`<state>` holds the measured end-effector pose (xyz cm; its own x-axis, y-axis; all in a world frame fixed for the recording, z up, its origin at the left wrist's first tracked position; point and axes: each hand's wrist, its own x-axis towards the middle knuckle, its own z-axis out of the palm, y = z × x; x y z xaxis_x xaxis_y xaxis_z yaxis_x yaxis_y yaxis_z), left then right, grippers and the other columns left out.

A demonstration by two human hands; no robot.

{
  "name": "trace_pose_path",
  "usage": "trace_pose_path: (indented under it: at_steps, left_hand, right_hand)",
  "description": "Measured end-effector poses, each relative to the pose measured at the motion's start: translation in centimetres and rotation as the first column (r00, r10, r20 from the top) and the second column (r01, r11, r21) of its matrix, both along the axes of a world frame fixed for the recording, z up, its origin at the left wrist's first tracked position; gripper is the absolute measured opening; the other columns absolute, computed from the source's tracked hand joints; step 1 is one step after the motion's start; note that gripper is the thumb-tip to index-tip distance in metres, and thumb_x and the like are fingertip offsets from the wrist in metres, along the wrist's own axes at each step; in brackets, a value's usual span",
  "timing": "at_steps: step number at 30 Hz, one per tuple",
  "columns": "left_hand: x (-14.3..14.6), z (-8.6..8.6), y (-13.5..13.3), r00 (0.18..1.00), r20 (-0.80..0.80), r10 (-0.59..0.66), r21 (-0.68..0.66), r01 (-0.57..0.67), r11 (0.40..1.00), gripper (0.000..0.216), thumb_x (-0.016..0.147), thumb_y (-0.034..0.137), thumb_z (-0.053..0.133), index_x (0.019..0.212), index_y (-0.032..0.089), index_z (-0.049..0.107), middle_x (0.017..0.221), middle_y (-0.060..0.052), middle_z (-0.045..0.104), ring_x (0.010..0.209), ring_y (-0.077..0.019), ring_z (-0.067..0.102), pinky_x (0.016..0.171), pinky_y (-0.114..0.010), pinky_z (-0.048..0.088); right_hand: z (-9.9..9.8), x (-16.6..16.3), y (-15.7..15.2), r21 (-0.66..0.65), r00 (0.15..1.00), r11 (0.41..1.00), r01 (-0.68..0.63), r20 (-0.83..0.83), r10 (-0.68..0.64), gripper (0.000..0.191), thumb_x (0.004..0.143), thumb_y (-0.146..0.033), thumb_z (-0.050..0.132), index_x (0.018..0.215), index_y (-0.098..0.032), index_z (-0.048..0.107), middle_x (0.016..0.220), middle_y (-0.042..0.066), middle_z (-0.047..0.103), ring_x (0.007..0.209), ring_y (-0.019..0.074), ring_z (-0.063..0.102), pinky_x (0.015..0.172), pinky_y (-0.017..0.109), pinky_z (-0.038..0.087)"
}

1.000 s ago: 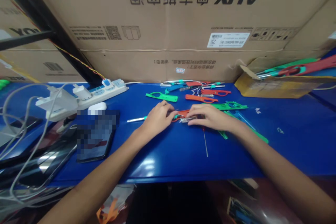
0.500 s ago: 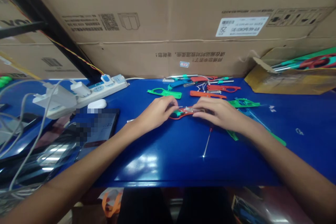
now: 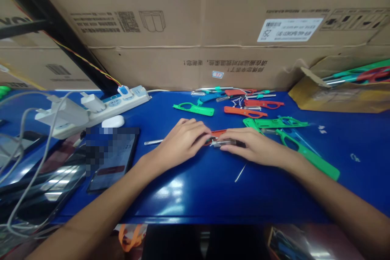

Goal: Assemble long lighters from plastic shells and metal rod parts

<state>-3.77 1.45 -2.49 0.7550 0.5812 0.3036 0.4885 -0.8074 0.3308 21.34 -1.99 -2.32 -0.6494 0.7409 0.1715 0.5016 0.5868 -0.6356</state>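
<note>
Both hands are close together over the blue tabletop, around an orange-red lighter shell (image 3: 218, 133). My left hand (image 3: 186, 140) has its fingers pinched at the left end of the shell, where a small white part shows. My right hand (image 3: 251, 142) grips a clear, shiny cylinder-like part (image 3: 224, 143) at the near side of the shell. Fingers cover much of both pieces. Below the right hand lies a thin screwdriver (image 3: 240, 173), its handle end hidden. A metal tube (image 3: 153, 142) pokes out left of my left hand.
Green shell halves (image 3: 313, 156) lie by my right forearm. Another green shell (image 3: 194, 108), orange shells (image 3: 245, 111) and metal tubes lie farther back. At right stands an open carton (image 3: 341, 99) of lighter parts; at left are a power strip (image 3: 106, 109), cables and a phone (image 3: 114, 162).
Both hands have moved slightly nearer, and the red shell is more covered. The clear part now sits at the shell's near side. The view has shifted a little.
</note>
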Motion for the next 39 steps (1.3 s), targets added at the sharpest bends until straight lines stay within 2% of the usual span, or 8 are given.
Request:
trace_pose_path:
  at_steps: [3, 8, 12, 20, 39]
  left_hand:
    - [-0.04, 0.06, 0.02, 0.999, 0.000, -0.042, -0.011, 0.042, 0.999, 0.020, 0.107, 0.031, 0.048, 0.105, 0.021, 0.066, 0.101, -0.001, 0.072, 0.096, -0.0180, 0.062, 0.089, -0.035, 0.038]
    - [-0.15, 0.08, 0.05, 0.999, 0.032, -0.030, -0.033, 0.031, 0.999, 0.019, 0.107, 0.032, 0.049, 0.106, 0.021, 0.064, 0.100, -0.001, 0.071, 0.094, -0.0175, 0.064, 0.088, -0.034, 0.038]
    - [-0.20, 0.03, 0.10, 0.998, 0.042, -0.040, -0.048, 0.042, 0.998, 0.017, 0.107, 0.029, 0.048, 0.107, 0.021, 0.063, 0.099, 0.000, 0.071, 0.091, -0.0161, 0.063, 0.088, -0.033, 0.038]
    - [-0.08, -0.10, 0.09, 0.998, 0.021, -0.057, -0.060, 0.058, 0.996, 0.017, 0.106, 0.028, 0.049, 0.105, 0.020, 0.063, 0.101, -0.001, 0.071, 0.093, -0.0174, 0.062, 0.088, -0.033, 0.037]
    - [-0.14, 0.23, 0.26, 0.998, 0.039, -0.047, -0.117, 0.052, 0.992, 0.016, 0.105, 0.026, 0.049, 0.105, 0.021, 0.064, 0.103, 0.000, 0.071, 0.096, -0.0166, 0.062, 0.092, -0.034, 0.036]
  right_hand:
    - [0.14, -0.12, -0.13, -0.008, 0.999, 1.000, 0.030, -0.025, -0.031, 0.027, 0.101, -0.039, 0.056, 0.119, -0.024, 0.070, 0.106, 0.004, 0.074, 0.092, 0.0185, 0.069, 0.082, 0.032, 0.052]
    - [0.27, 0.05, -0.08, -0.024, 0.993, 0.993, 0.117, 0.011, -0.116, 0.024, 0.100, -0.039, 0.056, 0.112, -0.021, 0.066, 0.088, 0.001, 0.072, 0.070, 0.0158, 0.064, 0.064, 0.029, 0.047]
    - [0.38, 0.05, -0.15, -0.017, 0.991, 0.991, 0.132, 0.013, -0.132, 0.025, 0.100, -0.041, 0.055, 0.110, -0.021, 0.065, 0.080, -0.001, 0.070, 0.063, 0.0138, 0.059, 0.059, 0.027, 0.043]
    - [0.32, 0.03, -0.08, 0.013, 0.992, 0.992, 0.127, 0.015, -0.127, 0.028, 0.101, -0.043, 0.053, 0.109, -0.018, 0.064, 0.075, -0.002, 0.067, 0.058, 0.0119, 0.054, 0.056, 0.025, 0.038]
    - [0.50, 0.06, -0.27, -0.017, 0.994, 0.994, 0.109, 0.024, -0.109, 0.027, 0.101, -0.041, 0.055, 0.112, -0.018, 0.064, 0.082, 0.000, 0.070, 0.063, 0.0118, 0.058, 0.060, 0.025, 0.040]
